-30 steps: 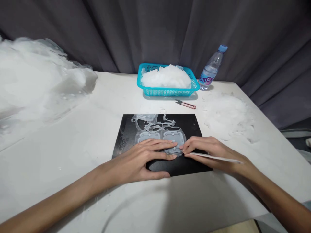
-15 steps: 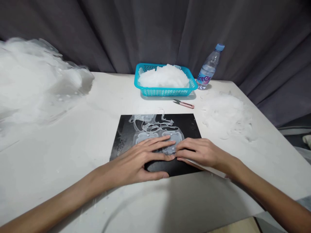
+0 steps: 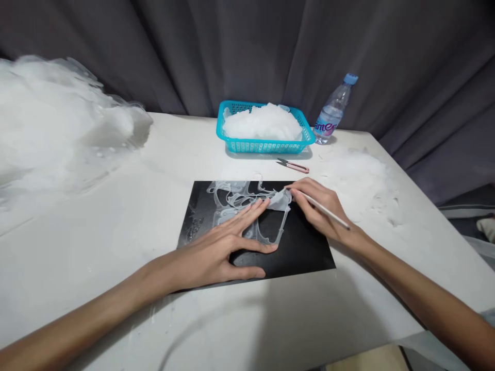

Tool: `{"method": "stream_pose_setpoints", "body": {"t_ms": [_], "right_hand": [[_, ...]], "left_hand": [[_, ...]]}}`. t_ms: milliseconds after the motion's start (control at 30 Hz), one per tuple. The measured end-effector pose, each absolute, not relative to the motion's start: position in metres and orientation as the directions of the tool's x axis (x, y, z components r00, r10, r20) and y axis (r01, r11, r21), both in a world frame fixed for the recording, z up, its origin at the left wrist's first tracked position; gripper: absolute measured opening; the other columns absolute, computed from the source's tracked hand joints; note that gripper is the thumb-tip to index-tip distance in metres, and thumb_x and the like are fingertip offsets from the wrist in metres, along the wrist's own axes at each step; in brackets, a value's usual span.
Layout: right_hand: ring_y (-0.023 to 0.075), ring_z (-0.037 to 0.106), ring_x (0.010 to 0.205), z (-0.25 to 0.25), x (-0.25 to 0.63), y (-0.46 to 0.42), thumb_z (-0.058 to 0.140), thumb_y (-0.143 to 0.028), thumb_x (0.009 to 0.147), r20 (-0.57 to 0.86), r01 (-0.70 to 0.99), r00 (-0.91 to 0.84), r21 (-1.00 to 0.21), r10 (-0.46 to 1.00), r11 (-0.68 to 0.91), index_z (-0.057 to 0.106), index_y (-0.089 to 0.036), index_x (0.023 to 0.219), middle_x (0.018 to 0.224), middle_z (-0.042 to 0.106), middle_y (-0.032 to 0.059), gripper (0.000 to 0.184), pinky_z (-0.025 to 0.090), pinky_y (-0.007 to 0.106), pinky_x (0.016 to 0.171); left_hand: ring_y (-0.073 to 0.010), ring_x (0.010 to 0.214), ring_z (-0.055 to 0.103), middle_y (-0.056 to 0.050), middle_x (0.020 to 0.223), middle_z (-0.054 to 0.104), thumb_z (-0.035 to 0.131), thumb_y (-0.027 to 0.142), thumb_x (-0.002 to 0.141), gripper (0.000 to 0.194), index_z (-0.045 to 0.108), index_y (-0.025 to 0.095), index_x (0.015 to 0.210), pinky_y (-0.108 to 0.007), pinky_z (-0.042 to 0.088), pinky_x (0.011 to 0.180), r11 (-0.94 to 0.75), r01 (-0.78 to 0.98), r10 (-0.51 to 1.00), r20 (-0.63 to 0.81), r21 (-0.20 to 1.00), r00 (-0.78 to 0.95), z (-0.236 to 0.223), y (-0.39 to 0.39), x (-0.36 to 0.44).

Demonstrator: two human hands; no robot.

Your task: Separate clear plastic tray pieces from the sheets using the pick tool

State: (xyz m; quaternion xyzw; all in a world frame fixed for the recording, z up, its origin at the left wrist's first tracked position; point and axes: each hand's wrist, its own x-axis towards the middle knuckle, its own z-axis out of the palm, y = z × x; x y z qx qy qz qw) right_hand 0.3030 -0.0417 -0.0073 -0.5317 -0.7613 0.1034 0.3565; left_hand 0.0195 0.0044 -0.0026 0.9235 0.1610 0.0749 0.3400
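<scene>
A translucent, rubbery-looking sheet of moulded pieces (image 3: pixel 226 214) lies on a black mat (image 3: pixel 299 252). My left hand (image 3: pixel 228 245) rests over it, fingers stretched out and spread, its index fingertip on the sheet's thin frame (image 3: pixel 284 226). At the upper right of the sheet, my right hand (image 3: pixel 319 206) is closed and pinches a lifted rounded translucent piece (image 3: pixel 280 200). A thin white stick (image 3: pixel 328 212) is also held in that hand, pointing back toward the wrist. Loose curled strips (image 3: pixel 242 198) lie across the top of the mat.
Behind the mat stands a turquoise basket (image 3: pixel 266 148) full of white translucent pieces. Pink-handled thread snips (image 3: pixel 296 166) lie in front of it, and a water bottle (image 3: pixel 328 113) is beside it. A large translucent heap (image 3: pixel 58 123) sits left, a smaller pile (image 3: pixel 359 175) right.
My right hand has moved up and away from me, peeling the right-hand piece from the sheet and leaving an opening in the frame. My left hand stays nearly in place.
</scene>
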Motion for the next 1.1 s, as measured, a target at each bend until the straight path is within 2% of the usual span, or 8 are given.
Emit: {"method": "stream_pose_setpoints", "body": {"t_ms": [100,167,267,400,533,667,833,1100], "right_hand": [[0.0231,0.071,0.097,-0.010,0.313,-0.023,0.049,-0.035,0.109,0.420,0.685,-0.023,-0.655,0.907,0.321,0.072,-0.021,0.100,0.100,0.074,0.0073,0.029,0.055,0.038,0.091],[0.0213,0.069,0.085,-0.011,0.320,-0.015,0.053,-0.039,0.107,0.377,0.630,0.103,-0.741,0.920,0.233,0.074,-0.019,0.098,0.094,0.072,0.0068,0.031,0.057,0.035,0.077],[0.0164,0.063,0.066,-0.007,0.325,-0.016,0.058,-0.042,0.103,0.309,0.513,0.223,-0.844,0.925,0.158,0.075,-0.017,0.100,0.090,0.069,0.0055,0.030,0.050,0.029,0.055],[0.0169,0.063,0.072,0.006,0.307,-0.045,0.056,-0.037,0.107,0.345,0.492,0.074,-0.829,0.936,0.267,0.077,-0.021,0.110,0.078,0.064,0.0019,0.026,0.056,0.030,0.070],[0.0149,0.063,0.077,0.013,0.276,-0.086,0.057,-0.028,0.107,0.341,0.402,-0.267,-0.811,0.901,0.426,0.074,-0.023,0.127,0.093,0.069,0.0046,0.026,0.056,0.029,0.075],[0.0154,0.062,0.079,0.017,0.271,-0.096,0.055,-0.030,0.109,0.279,0.313,-0.490,-0.828,0.826,0.465,0.070,-0.022,0.136,0.091,0.068,0.0044,0.032,0.056,0.029,0.076],[0.0220,0.059,0.103,0.013,0.289,-0.071,0.028,-0.045,0.115,0.303,0.522,-0.235,-0.762,0.923,0.383,0.079,-0.025,0.106,0.100,0.062,0.0076,0.055,0.050,0.043,0.100],[0.0207,0.055,0.095,-0.001,0.267,-0.053,0.047,-0.033,0.112,0.161,0.586,-0.380,-0.721,0.911,0.371,0.064,-0.021,0.099,0.099,0.067,0.0049,0.024,0.046,0.035,0.088]], "left_hand": [[-0.0423,0.163,0.008,0.004,0.178,-0.008,0.077,0.047,0.094,0.049,0.067,0.043,0.142,-0.061,0.025,0.129,-0.723,0.261,0.350,0.014,0.640,0.937,-0.001,0.004,0.019],[-0.0427,0.163,0.007,0.004,0.179,-0.006,0.076,0.049,0.094,0.050,0.066,0.045,0.143,-0.064,0.025,0.128,-0.723,0.274,0.347,-0.010,0.634,0.938,-0.001,0.004,0.018],[-0.0412,0.163,0.012,0.001,0.178,0.017,0.076,0.051,0.094,0.053,0.064,0.046,0.145,-0.066,0.026,0.127,-0.703,0.281,0.328,-0.052,0.653,0.943,0.001,0.009,0.016],[-0.0309,0.153,0.046,-0.004,0.165,0.051,0.064,0.052,0.102,0.051,0.058,0.039,0.152,-0.049,0.044,0.122,-0.532,0.327,0.425,-0.088,0.781,0.901,0.008,0.016,0.018],[-0.0215,0.120,0.070,-0.002,0.128,0.076,0.037,0.053,0.112,0.045,0.073,0.029,0.126,-0.035,0.054,0.109,-0.274,0.337,0.648,-0.086,0.901,0.757,0.013,0.015,0.031],[-0.0246,0.103,0.072,-0.003,0.109,0.078,0.064,0.058,0.100,0.039,0.072,0.023,0.117,-0.037,0.056,0.095,-0.195,0.362,0.684,-0.138,0.912,0.716,0.005,0.007,0.042],[-0.0242,0.110,0.068,-0.002,0.122,0.075,0.064,0.051,0.101,0.032,0.071,0.027,0.121,-0.035,0.050,0.099,-0.322,0.366,0.708,-0.034,0.873,0.705,0.000,0.001,0.041],[-0.0176,0.077,0.067,0.001,0.086,0.074,0.066,0.047,0.100,0.026,0.061,0.022,0.107,-0.029,0.050,0.074,-0.329,0.392,0.705,-0.053,0.859,0.707,0.002,-0.002,0.042]]}}
